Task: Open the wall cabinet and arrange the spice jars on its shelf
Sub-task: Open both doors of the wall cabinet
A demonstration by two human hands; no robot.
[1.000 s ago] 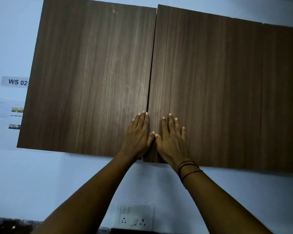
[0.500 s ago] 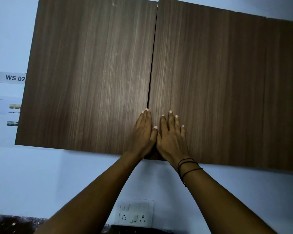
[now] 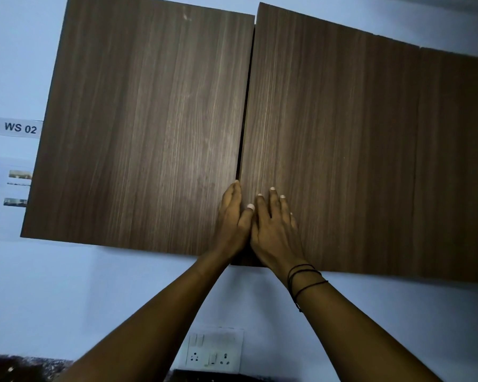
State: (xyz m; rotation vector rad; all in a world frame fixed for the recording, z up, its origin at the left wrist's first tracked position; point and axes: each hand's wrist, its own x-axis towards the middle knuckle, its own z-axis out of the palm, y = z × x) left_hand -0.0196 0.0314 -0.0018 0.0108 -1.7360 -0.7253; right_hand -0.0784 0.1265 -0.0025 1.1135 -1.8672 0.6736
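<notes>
Two hands at centre seam | left hand (image 3: 230,216) fingers tucked into gap, grip unclear | right hand (image 3: 273,230) flat, grip apart | three doors: left door (image 3: 138,128), middle door (image 3: 329,150), right door (image 3: 458,161) | one label (image 3: 17,127) "WS 02" | one switchboard (image 3: 213,351)

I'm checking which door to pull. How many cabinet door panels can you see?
3: left door under the left hand; middle door under the right hand; a third panel at far right, cut off.

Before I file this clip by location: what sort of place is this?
Probably a kitchen set up as a numbered workstation: a wood-grain wall cabinet, a switch and socket plate just above a dark counter edge, and a "WS 02" label.
</notes>
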